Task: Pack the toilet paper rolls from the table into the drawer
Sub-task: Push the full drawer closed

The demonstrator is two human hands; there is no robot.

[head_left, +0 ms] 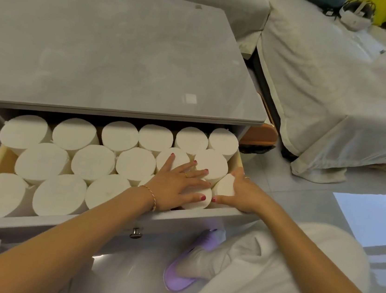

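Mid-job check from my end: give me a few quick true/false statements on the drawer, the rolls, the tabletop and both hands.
1. The drawer is pulled open. True.
2. Several toilet paper rolls are still waiting on the table top. False: no rolls show on the visible part of the top; all the rolls in view are in the drawer.
3. The left hand lies palm down on the rolls at the drawer's right end. True.
4. The right hand hangs free above the floor. False: it holds a roll at the drawer's front right corner.
5. The rolls in the drawer stand on end. True.
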